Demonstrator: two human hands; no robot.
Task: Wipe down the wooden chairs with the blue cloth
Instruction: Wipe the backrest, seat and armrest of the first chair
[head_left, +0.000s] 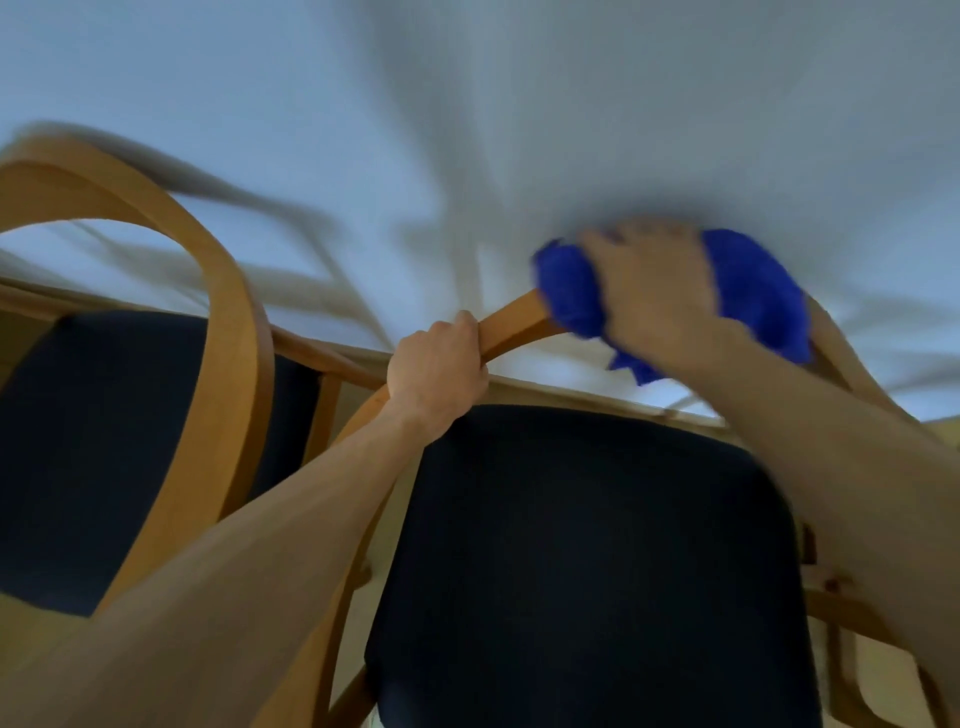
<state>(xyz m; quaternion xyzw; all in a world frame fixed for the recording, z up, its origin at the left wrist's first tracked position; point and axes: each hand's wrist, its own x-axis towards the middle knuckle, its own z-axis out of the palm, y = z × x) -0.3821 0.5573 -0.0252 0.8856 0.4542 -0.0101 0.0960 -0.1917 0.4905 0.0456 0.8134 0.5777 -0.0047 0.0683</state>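
- Foreground: two bare forearms reach fwd over the dark seat pad (587, 561) of a wooden chair (511, 322), seen from above thru a wide-angle head cam.
- Left hand (436, 374) grips the chair's curved top rail; fingers wrapped tight round the wood, knuckles up.
- Right hand (652, 283), motion-blurred, is clamped over the blue cloth (753, 291), pressing it onto the same rail just right of the left hand; fingers curl over the bunched fabric, fingertips hidden by blur.
- Cloth bulges out both sides of the right hand, w/ a corner hanging below the rail nr the wrist.
- Chair's rail arcs from lower left, under the left hand, up to the cloth, then drops away behind the right forearm.
- Left of frame: second wooden chair (228, 322), same bentwood loop back, w/ its own dark seat (104, 441), standing beside the first.
- Beyond both chairs: pale wooden edge of a worktop (337, 358) covered by a white tablecloth (467, 130), creased and blurred; chair backs sit close up against it.
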